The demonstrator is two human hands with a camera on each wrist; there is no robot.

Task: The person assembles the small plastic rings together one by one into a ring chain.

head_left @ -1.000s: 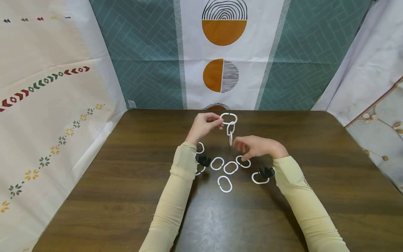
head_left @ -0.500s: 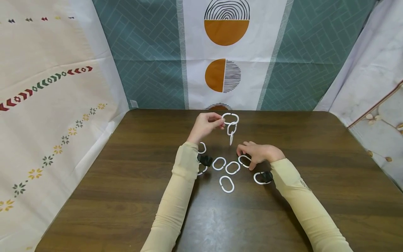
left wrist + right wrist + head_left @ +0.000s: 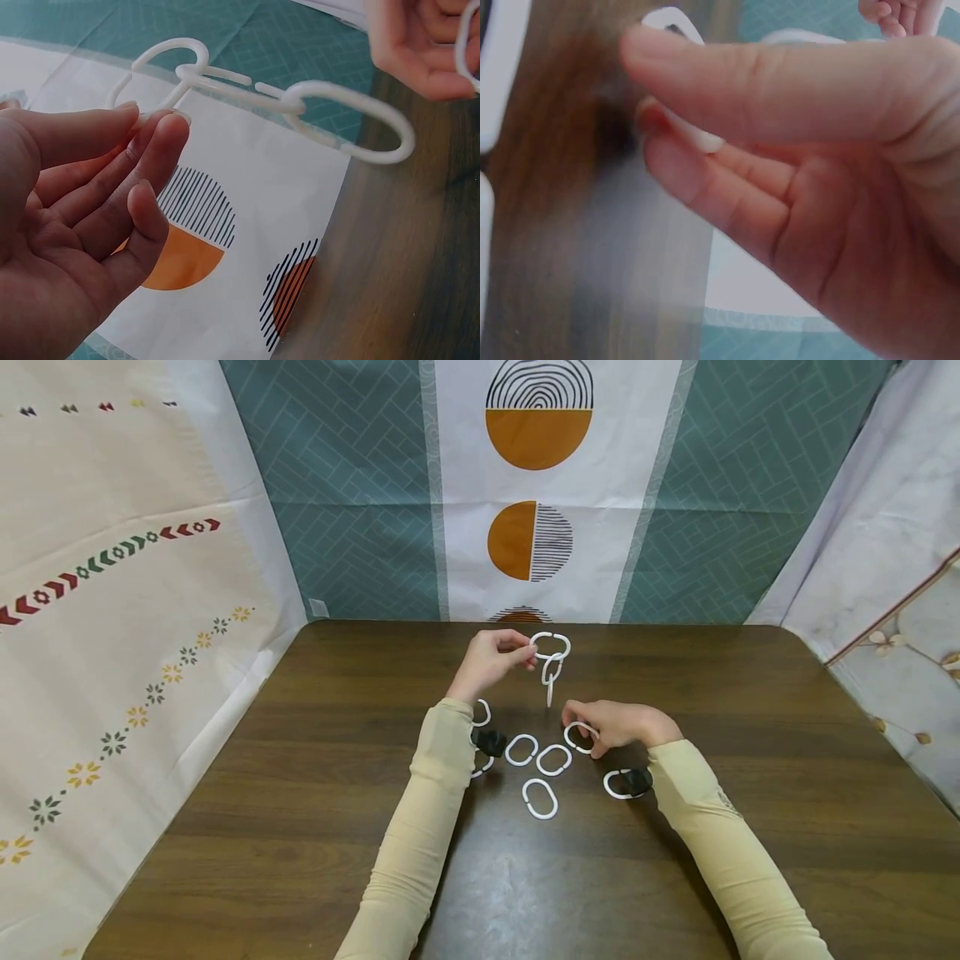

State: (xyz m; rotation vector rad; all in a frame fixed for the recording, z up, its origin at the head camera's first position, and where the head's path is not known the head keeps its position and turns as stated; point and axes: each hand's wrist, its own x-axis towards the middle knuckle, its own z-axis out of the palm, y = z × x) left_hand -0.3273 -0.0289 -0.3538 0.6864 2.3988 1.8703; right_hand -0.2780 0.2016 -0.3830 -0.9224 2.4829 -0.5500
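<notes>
My left hand (image 3: 491, 660) pinches the top link of a short chain of three white plastic links (image 3: 232, 92) between thumb and fingertips, above the far part of the table. The other two links hang below it; the lowest link (image 3: 409, 139) is hooked through the middle one. Lower and to the right, my right hand (image 3: 626, 724) pinches a separate white oval link (image 3: 566, 735) by its side, between thumb and fingers. That link looks tilted up off the table. In the right wrist view the thumb covers much of the link (image 3: 675, 15).
Several loose white links lie on the brown wooden table (image 3: 300, 827): one link (image 3: 508, 750) between the arms, another link (image 3: 556, 802) nearer the front, and one link (image 3: 606, 785) beside the right wrist's black camera (image 3: 638, 781). The left forearm partly covers two more. A patterned cloth (image 3: 360, 527) hangs behind.
My right hand has come down from beside the hanging chain to a loose link, taken hold of it and tipped it up. The left hand stays nearly still with the chain.
</notes>
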